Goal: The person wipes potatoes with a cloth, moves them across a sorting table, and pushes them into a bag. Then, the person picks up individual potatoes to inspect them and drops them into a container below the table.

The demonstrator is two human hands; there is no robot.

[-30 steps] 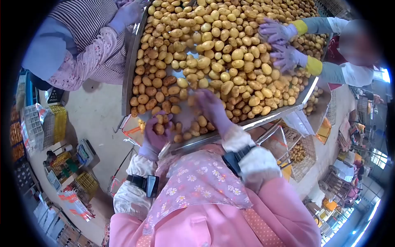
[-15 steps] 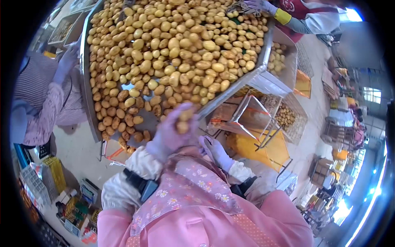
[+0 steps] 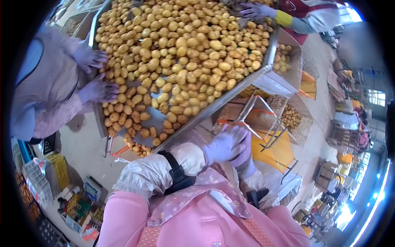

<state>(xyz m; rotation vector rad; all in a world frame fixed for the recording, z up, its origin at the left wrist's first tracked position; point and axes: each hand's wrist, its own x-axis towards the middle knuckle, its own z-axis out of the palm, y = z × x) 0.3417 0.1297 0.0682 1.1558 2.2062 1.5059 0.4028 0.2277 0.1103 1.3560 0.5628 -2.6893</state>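
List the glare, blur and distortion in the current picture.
Head view: fisheye warping, black around the curved image; glare from the bright window, lower right; a featureless smudge, upper right; potatoes mostly distinct; overlapping left hand and right hand slightly soft.

Looks bright and cool overall, lit by daylight from windows (image 3: 376, 97) well to the right of the fingers (image 3: 236, 139). Flares white, with bluish haze, farther behind and to their right. Glints along the metal rim of the counter (image 3: 214, 108) ahead of the fingers and shines softly on the potatoes (image 3: 197, 53). Darkens into soft shadow on the floor (image 3: 82, 136) left of the fingers. Stays slightly soft at the fingers, smudged far ahead and right. Curves strongly outward, fisheye-style, fading to black at the edges.
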